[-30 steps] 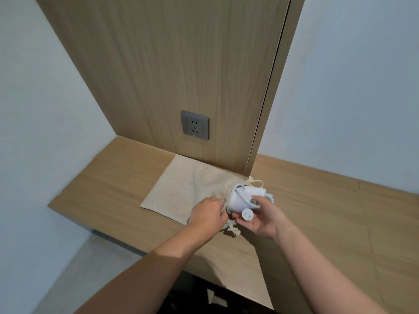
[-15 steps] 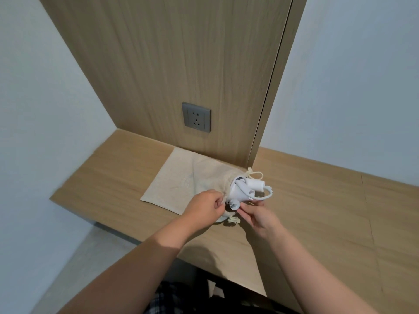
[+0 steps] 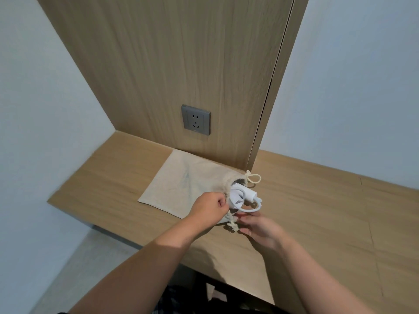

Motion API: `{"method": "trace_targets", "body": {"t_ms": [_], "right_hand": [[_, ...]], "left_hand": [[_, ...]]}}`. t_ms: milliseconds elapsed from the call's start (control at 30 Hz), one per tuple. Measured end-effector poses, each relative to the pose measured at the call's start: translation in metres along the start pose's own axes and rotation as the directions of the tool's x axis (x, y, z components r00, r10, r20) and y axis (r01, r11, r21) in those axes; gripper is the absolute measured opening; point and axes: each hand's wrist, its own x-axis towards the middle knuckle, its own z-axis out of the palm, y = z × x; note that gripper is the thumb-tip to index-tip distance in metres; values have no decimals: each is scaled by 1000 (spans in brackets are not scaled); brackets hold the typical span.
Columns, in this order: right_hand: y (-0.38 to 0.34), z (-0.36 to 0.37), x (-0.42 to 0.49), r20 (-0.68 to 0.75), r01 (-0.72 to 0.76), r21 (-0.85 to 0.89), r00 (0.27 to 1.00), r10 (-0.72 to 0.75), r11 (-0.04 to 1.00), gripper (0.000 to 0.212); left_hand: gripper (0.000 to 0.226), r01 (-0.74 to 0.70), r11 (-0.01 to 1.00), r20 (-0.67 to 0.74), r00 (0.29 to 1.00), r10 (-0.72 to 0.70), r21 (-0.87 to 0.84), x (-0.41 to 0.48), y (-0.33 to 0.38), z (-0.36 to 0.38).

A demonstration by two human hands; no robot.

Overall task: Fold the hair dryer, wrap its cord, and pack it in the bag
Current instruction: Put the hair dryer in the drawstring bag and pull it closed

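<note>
White hair dryer (image 3: 242, 195) sticks partway out of the open mouth of a cloth bag (image 3: 192, 184). Its white cord (image 3: 251, 207) makes a loop that hangs outside the mouth. The bag is beige and lies flat on a wooden shelf (image 3: 317, 211), with its far edge close to a wood wall panel (image 3: 181, 64). The left hand (image 3: 209, 208) is closed tight on the near edge of the bag's mouth. The right hand (image 3: 260, 230) sits just below the cord loop with fingers partly spread. I cannot tell if it is pinching anything. A knotted drawstring (image 3: 232, 223) lies between the two hands, and another drawstring loop (image 3: 253, 178) lies at the far side of the mouth. A grey wall socket (image 3: 196, 120) is set in the panel above the bag.
</note>
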Motion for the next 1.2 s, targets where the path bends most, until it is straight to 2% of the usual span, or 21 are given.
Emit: {"method": "trace_targets", "body": {"t_ms": [67,200,300,433,567,767,900,1000,1100,1200], "right_hand": [[-7,-23,1,30,-66,106,998,63,992,26],[-18,-37,10,-1,-53,226,998,55,973,37],[-24,-22,14,-44,8,124,999,-2,992,38],[-23,-15,19,-185,54,-23,981,-57,998,33],[-22,-11,21,-276,41,-95,959,-66,995,26],[-24,-3,19,-309,83,-134,943,-122,987,23],[-28,-1,20,-322,108,-131,936,-146,985,20],[-28,-3,20,-322,116,-106,936,-145,988,19],[-26,-6,20,-315,125,-75,938,-142,989,20],[-25,-2,23,-310,144,-31,939,-147,989,17]], "left_hand": [[27,26,999,3,1000,-26,40,1,1,-3],[28,54,984,-5,999,-54,169,-1,11,-7],[23,50,972,-115,993,-24,231,2,20,-10],[31,21,971,-198,980,27,238,25,23,-16],[44,-3,929,-93,995,40,371,53,31,-20],[46,-28,852,-31,998,52,522,72,43,-9],[34,-123,736,46,991,125,666,75,50,-5],[27,-113,770,46,993,108,628,76,51,-2],[17,-44,892,-18,998,58,451,76,51,-3],[16,-68,946,-18,997,77,317,77,51,-1]]}}
